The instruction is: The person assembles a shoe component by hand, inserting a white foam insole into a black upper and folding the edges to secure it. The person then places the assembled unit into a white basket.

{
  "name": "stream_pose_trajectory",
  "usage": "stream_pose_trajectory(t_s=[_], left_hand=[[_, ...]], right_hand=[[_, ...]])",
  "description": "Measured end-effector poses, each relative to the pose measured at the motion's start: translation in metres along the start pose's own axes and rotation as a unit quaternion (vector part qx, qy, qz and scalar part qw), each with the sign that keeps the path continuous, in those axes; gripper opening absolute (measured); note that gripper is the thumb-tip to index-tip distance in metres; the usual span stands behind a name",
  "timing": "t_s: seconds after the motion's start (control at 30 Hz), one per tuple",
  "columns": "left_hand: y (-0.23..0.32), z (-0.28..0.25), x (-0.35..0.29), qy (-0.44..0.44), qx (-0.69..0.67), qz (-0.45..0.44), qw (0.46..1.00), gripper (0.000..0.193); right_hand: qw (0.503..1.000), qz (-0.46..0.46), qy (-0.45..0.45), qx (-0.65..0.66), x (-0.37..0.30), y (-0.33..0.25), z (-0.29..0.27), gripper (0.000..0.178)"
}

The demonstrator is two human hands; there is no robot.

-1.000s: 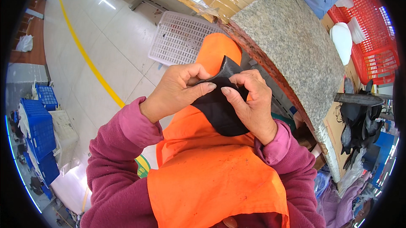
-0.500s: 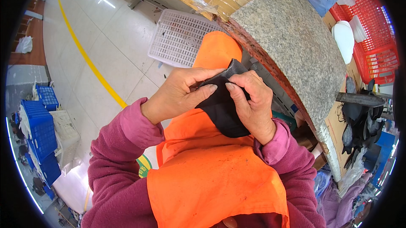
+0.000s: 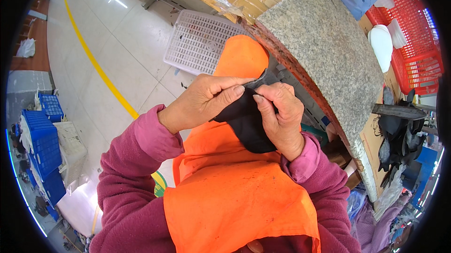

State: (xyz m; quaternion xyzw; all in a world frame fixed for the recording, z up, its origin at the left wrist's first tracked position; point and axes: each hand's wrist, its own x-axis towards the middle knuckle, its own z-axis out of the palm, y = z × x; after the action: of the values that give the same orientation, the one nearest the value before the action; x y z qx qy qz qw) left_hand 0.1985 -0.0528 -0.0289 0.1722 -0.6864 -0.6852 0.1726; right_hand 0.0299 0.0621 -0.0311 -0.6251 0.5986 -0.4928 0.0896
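Observation:
A soft black fabric piece (image 3: 251, 128) with a dark grey folded edge hangs between my two hands above my orange apron (image 3: 239, 201). My left hand (image 3: 204, 100) pinches its upper left edge between thumb and fingers. Opposite it, my right hand (image 3: 284, 114) grips the upper right part, thumb laid on the near face and fingers curled over the rim. Both thumb tips sit close together near the top fold. The fingers behind the fabric are partly hidden.
At my right stands a granite-topped bench (image 3: 324, 46) with a rough edge. A white perforated basket (image 3: 202, 42) lies on the floor ahead. Red baskets (image 3: 418, 65), white foot-shaped pieces (image 3: 380, 46) and black pieces (image 3: 399, 135) are far right; blue crates (image 3: 42, 140) stand left.
The upper corner of the black fabric has dropped and folded over slightly between the fingers. My left thumb has shifted a little up and right; my right hand keeps its hold.

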Motion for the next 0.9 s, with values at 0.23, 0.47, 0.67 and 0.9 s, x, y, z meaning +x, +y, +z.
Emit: stream_pose_trajectory(t_s=[0.23,0.47,0.67,0.9], left_hand=[[0.002,-0.0051,0.0003,0.036,-0.026,-0.074,0.996,0.025],[0.0024,-0.0079,-0.0029,0.001,0.028,0.01,1.0,0.022],[0.0017,-0.0038,0.0001,-0.016,0.022,0.066,0.997,0.024],[0.0094,-0.0019,0.0015,-0.03,0.034,0.048,0.998,0.024]], right_hand=[[0.991,-0.115,-0.062,0.009,0.0002,-0.0031,-0.0057,0.011],[0.999,-0.03,0.002,0.022,-0.0022,-0.006,-0.0021,0.016],[1.0,0.0,0.019,0.017,-0.0046,-0.0091,-0.0024,0.013],[0.998,0.004,0.057,0.001,-0.0063,-0.0089,-0.0003,0.015]])
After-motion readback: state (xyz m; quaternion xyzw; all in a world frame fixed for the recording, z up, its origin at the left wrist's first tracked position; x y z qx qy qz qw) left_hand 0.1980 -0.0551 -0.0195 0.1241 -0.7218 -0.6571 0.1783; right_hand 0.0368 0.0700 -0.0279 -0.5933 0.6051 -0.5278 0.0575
